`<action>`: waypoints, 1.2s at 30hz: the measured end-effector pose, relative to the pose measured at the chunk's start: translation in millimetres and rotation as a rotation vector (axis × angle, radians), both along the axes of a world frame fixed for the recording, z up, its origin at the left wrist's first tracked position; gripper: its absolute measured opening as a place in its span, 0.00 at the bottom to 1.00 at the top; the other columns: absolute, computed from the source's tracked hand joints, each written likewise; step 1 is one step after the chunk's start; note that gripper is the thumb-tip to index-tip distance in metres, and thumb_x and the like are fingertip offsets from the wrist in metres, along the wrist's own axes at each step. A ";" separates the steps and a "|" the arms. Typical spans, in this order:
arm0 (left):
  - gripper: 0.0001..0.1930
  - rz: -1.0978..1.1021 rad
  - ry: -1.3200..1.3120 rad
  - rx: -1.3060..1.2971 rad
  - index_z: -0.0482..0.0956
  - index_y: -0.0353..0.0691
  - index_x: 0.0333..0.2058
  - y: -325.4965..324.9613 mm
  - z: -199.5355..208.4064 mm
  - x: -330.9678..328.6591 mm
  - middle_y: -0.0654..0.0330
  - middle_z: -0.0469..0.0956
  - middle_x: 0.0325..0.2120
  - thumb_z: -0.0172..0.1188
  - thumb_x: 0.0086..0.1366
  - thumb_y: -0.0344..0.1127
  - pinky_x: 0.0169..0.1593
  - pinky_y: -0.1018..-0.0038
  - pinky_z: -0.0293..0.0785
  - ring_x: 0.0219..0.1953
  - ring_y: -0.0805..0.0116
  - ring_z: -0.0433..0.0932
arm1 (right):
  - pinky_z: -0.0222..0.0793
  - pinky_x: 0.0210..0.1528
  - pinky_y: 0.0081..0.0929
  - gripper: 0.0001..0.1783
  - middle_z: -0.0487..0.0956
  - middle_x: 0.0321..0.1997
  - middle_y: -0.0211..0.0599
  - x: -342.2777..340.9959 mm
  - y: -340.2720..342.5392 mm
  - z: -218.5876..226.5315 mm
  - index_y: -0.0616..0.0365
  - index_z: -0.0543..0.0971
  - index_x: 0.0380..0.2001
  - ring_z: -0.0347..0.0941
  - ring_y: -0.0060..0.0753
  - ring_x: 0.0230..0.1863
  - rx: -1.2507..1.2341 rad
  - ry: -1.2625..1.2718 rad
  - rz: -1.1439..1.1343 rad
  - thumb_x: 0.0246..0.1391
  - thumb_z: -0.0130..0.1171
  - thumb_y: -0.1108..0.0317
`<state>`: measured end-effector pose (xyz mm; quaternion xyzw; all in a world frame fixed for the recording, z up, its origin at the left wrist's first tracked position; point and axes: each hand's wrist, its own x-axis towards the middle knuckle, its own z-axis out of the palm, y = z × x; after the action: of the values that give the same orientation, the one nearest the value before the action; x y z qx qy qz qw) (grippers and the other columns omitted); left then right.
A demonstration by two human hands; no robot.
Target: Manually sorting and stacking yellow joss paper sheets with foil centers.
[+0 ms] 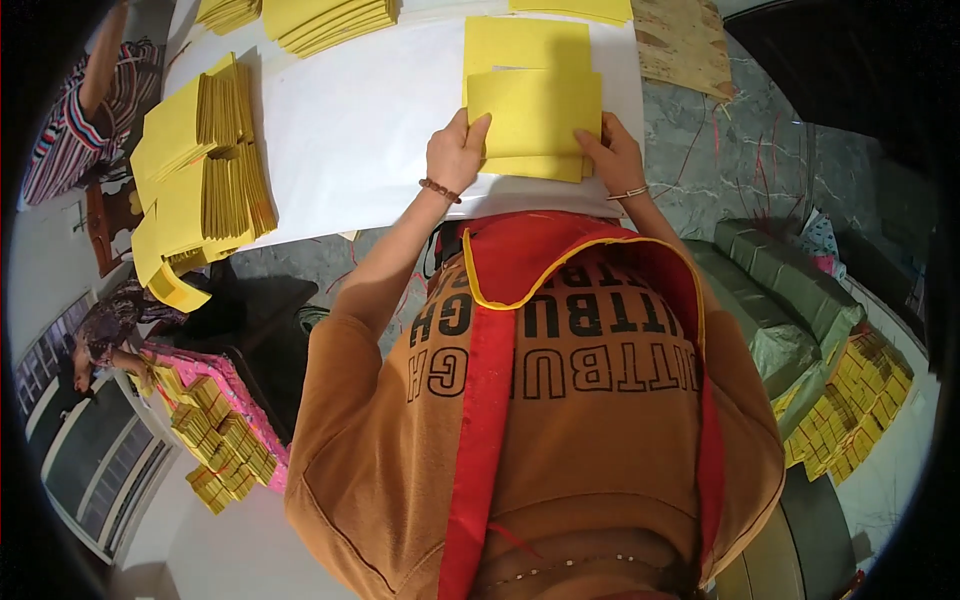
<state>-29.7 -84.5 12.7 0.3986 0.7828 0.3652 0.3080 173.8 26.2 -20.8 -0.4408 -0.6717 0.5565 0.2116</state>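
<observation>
Yellow sheet [535, 115], one, pinched at opposite edges by two hands [455, 155], two bracelets [440, 190], one white table [345, 130] beneath

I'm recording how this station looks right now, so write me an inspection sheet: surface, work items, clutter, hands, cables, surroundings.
Surface: white tabletop, partly covered by yellow paper stacks.
Work items: yellow paper rectangle held over similar pieces.
Clutter: thin red strands on the grey floor.
Hands: left hand and right hand grip opposite sides of that rectangle.
Cables: nothing seen.
Surroundings: plywood board by the table's right edge, green sofa, person in a striped top at upper left.
</observation>
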 end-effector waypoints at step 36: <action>0.30 -0.555 0.875 0.187 0.62 0.55 0.53 28.6 -14.1 20.9 0.55 0.59 0.52 0.53 0.52 0.55 0.53 0.56 0.52 0.53 0.54 0.57 | 0.28 0.57 0.59 0.35 0.51 0.62 0.43 -5.3 -28.2 -9.7 0.45 0.56 0.58 0.39 0.51 0.64 0.648 -0.648 -0.058 0.48 0.46 0.43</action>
<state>-8.7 -56.0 -1.4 0.7319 0.6674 0.1375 0.0006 168.5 -2.0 -30.5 -0.5217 -0.8300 0.1450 0.1334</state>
